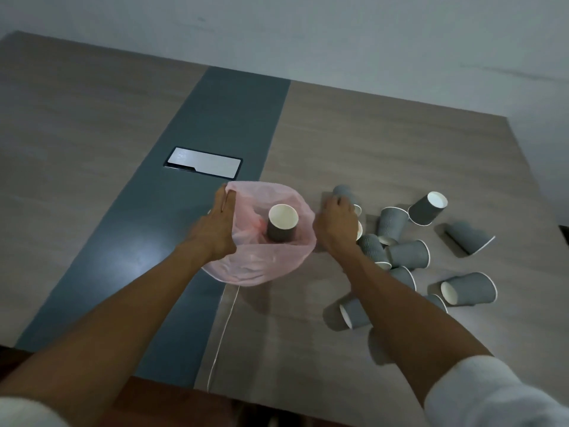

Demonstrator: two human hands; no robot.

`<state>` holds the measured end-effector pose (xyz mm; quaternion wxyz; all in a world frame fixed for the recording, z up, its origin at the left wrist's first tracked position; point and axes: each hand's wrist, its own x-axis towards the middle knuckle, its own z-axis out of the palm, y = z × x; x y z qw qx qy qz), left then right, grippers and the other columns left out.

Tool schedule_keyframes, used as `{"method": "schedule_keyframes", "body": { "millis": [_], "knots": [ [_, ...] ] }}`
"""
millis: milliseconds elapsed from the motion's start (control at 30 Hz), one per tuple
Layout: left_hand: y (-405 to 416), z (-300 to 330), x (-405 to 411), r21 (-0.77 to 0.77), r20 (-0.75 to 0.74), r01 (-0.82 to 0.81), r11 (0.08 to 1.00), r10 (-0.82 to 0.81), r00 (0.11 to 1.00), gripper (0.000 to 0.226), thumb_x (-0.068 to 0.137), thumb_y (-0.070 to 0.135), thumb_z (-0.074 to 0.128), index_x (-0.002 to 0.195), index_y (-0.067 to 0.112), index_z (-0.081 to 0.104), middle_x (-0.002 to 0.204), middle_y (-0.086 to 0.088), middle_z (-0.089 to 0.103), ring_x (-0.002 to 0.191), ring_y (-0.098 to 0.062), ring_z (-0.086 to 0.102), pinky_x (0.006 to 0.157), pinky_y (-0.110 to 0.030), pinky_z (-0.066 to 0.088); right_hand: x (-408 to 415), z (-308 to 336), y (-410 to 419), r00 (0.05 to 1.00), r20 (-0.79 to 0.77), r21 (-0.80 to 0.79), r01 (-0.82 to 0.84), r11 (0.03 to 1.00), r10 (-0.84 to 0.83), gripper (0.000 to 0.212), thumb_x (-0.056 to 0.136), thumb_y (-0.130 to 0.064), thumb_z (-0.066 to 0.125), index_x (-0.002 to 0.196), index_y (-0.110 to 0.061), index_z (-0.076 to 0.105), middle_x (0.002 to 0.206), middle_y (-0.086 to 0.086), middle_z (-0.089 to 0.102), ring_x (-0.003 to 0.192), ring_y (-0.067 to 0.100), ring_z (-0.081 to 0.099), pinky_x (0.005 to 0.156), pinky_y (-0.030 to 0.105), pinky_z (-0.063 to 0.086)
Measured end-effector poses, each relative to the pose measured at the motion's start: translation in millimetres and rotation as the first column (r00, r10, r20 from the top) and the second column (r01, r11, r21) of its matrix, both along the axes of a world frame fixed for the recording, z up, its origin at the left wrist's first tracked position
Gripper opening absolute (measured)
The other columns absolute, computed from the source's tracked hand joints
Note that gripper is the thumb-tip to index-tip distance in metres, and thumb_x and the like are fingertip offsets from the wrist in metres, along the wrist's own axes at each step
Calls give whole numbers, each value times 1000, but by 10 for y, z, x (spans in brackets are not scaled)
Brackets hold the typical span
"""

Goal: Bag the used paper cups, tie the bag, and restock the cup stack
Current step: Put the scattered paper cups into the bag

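Sleeves and forearms reach in nearest us. Our left hand [215, 223] holds the rim of the pink bag [261, 257] open on the surface [354, 134]; our right hand [337, 221] closes on a grey cup [343, 192] from the heap. One cup [281, 223] stands upright inside the bag, so bagging has barely begun. About ten scattered cups [409, 254] remain at right; tying and restocking are untouched. A drawstring [221, 334] trails toward us, and a metal plate [203, 163] lies beyond the bag.
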<state>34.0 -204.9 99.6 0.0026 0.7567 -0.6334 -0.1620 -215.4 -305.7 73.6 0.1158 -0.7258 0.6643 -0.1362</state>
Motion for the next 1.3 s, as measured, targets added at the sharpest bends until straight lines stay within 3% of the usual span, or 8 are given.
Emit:
{"method": "schedule_keyframes", "body": {
  "millis": [133, 300, 433, 567, 700, 933, 1100, 1300],
  "knots": [
    [-61, -25, -93, 28, -7, -39, 999, 40, 999, 127, 75, 30, 83, 156, 20, -15, 163, 6, -24, 96, -32, 62, 84, -42, 56, -475, -149, -109, 928, -366, 163, -12, 986, 72, 37, 90, -30, 57, 120, -9, 64, 129, 19, 53, 119, 39, 49, 98, 43, 37],
    [-60, -48, -133, 49, -22, -69, 996, 71, 997, 126, 75, 30, 82, 156, 21, -15, 163, 6, -25, 101, -34, 62, 85, -43, 56, -604, -251, -2, 914, -374, 143, -108, 984, 155, 29, 90, -22, 51, 113, -11, 66, 121, 16, 65, 112, 38, 58, 90, 40, 40],
    [17, -99, -87, 67, -164, -90, 994, 100, 981, 137, 70, 18, 88, 156, 20, -19, 163, 7, -26, 127, -36, 51, 97, -44, 52, -422, 59, -25, 997, 63, -106, -43, 993, 50, 18, 86, -24, 55, 76, -10, 53, 79, 13, 62, 74, 37, 57, 64, 39, 38],
    [111, -98, -143, 39, -246, -105, 994, 111, 963, 141, 66, 12, 89, 156, 20, -19, 163, 7, -21, 131, -35, 46, 97, -42, 51, -99, 271, 214, 799, 541, -119, -235, 965, 261, 17, 90, -10, 59, 75, -7, 50, 69, 4, 52, 64, 25, 45, 60, 35, 32],
    [134, -85, -219, 4, -312, -183, 983, 175, 934, 138, 66, 13, 89, 156, 13, -15, 163, 5, -18, 139, -34, 38, 105, -41, 45, -38, -155, 547, 766, 233, 88, -630, 772, 599, 12, 93, -14, 54, 97, -7, 63, 94, 12, 67, 83, 33, 61, 72, 40, 51],
    [165, -148, -318, 6, -335, -176, 984, 168, 927, 142, 64, 16, 90, 155, 19, -20, 163, 2, -14, 138, -35, 39, 101, -45, 51, -396, -122, 533, 629, -300, 196, -695, 692, 717, 36, 92, -28, 51, 120, -11, 65, 120, 14, 64, 99, 39, 66, 83, 42, 52],
    [144, -113, -584, 54, -260, -186, 981, 194, 946, 128, 72, 35, 84, 156, 21, -12, 163, 1, -11, 122, -38, 53, 88, -40, 52, -708, 13, 7, 948, 175, 89, -284, 955, 266, 28, 94, -34, 43, 89, -13, 62, 96, 12, 67, 87, 38, 64, 71, 40, 51],
    [195, 83, -745, -132, 8, -229, 965, 232, 973, 64, 94, 52, 53, 147, 21, 33, 153, -3, 33, 112, -39, 60, 89, -50, 50, -1044, -311, -819, 990, -5, 209, -137, 968, 141, 56, 88, -8, 59, 140, -5, 38, 133, 25, 44, 121, 49, 47, 98, 54, 44]
  ]
}}
